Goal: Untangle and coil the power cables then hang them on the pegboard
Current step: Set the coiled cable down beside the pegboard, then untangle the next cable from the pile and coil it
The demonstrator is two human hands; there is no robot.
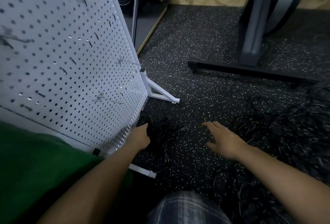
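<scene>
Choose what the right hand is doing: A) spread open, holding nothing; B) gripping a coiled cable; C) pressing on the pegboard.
A: the right hand has its fingers spread above the speckled floor with no cable in it; the tangled cables lie to its right.

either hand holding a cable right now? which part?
Right hand: open above the floor, nothing held. Left hand is at the small cable bundle beside the pegboard; whether it grips any cannot be told.
</scene>
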